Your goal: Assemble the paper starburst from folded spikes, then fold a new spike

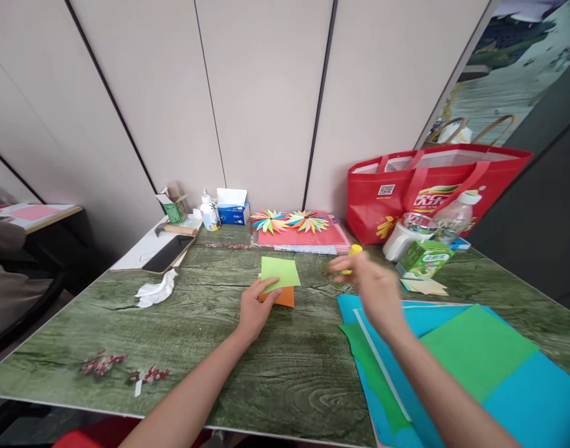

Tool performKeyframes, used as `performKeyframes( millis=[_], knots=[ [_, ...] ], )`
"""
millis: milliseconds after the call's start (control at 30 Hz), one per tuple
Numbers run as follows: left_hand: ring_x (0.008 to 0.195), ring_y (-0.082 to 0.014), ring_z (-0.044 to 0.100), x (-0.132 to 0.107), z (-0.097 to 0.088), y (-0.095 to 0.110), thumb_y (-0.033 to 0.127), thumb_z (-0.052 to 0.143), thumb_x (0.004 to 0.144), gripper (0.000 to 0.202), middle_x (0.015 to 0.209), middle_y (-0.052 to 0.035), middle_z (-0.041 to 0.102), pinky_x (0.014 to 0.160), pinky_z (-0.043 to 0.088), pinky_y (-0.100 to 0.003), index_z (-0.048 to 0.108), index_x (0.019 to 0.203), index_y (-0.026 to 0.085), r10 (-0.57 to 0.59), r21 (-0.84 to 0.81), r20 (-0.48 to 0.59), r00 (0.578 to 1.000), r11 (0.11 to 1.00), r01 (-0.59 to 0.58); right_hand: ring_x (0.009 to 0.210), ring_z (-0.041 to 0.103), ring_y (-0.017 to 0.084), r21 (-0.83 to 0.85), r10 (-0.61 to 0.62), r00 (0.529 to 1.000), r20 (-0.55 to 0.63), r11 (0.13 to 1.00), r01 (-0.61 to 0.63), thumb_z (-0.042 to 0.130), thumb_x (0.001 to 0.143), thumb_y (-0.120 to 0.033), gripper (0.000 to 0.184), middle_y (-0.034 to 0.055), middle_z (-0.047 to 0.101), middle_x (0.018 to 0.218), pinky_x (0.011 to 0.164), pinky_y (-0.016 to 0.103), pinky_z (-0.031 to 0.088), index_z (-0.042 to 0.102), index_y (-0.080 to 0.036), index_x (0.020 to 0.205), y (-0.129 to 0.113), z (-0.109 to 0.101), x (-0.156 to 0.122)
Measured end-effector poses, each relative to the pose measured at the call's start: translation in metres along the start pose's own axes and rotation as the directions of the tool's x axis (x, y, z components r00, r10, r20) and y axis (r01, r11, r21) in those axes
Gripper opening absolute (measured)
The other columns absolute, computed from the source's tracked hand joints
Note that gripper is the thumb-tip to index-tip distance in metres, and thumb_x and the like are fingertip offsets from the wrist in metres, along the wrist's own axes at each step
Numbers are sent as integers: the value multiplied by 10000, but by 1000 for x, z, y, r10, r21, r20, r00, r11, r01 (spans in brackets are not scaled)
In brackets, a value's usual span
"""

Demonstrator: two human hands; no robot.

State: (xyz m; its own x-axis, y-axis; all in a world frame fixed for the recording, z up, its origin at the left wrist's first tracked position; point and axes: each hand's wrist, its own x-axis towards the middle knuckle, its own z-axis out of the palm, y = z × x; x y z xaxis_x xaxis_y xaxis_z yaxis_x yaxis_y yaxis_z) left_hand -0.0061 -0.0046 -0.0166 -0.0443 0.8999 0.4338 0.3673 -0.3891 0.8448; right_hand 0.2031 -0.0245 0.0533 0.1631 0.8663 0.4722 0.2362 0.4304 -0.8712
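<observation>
My left hand rests on the green table and pinches the near left corner of a light green paper square. That square lies on top of an orange paper piece. My right hand hovers to the right of the papers, blurred by motion. Its fingers are closed round a small yellow object, perhaps a glue stick.
Large blue and green paper sheets lie at the right. Colourful paper stars lie on red sheets at the back, by a red bag, a jar and a green carton. A crumpled tissue, phone and boxes are at the left.
</observation>
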Motion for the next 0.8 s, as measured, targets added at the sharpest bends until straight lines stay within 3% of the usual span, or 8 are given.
performKeyframes(
  millis=[67,167,233,500,600,733,800],
  knots=[
    [973,-221,583,1,0,3,287,613,722,204,949,-60,690,902,411,-386,687,896,209,-31,-35,14,999,999,32,881,581,203,28,56,984,167,998,-61,559,768,-321,198,72,603,981,654,311,523,628,-187,895,16,13,-4],
    [967,-223,590,4,0,8,268,620,706,165,921,-52,697,879,435,-370,704,836,212,-68,-81,1,998,994,68,1024,535,206,153,111,909,401,970,-186,617,688,-213,399,60,527,1149,755,320,520,544,-252,1079,40,31,-13],
    [955,-222,598,5,0,12,255,632,689,149,892,-44,704,843,462,-351,710,812,223,-85,-111,14,996,990,86,1003,553,193,216,125,887,445,946,-241,621,668,-178,477,57,511,1165,770,323,520,510,-272,1122,51,39,-18],
    [742,-189,633,-1,7,22,245,666,661,179,829,-45,694,634,516,-265,708,834,228,-109,-95,191,976,987,129,1039,525,226,239,179,921,346,932,-271,745,576,-238,431,64,428,1228,789,322,507,583,-251,975,54,38,-21],
    [787,-194,632,-4,9,20,236,682,650,243,885,-48,689,688,516,-277,693,892,234,-115,-103,236,965,984,143,1045,512,230,228,171,948,270,945,-235,728,604,-271,345,78,495,1151,785,323,499,608,-227,924,53,37,-20],
    [958,-222,597,-2,10,19,274,707,623,519,1133,-77,607,790,499,-310,578,1125,239,-160,-279,226,961,934,222,888,570,194,187,200,957,208,953,-240,692,647,-290,198,64,567,964,732,308,507,634,-200,813,55,37,-20],
    [961,-238,597,1,8,20,308,716,607,490,1129,-89,605,792,500,-322,610,1076,215,-175,-343,244,954,905,253,880,570,194,164,198,960,197,959,-231,686,654,-296,151,59,581,920,722,309,509,637,-197,756,55,37,-20]
  ],
)
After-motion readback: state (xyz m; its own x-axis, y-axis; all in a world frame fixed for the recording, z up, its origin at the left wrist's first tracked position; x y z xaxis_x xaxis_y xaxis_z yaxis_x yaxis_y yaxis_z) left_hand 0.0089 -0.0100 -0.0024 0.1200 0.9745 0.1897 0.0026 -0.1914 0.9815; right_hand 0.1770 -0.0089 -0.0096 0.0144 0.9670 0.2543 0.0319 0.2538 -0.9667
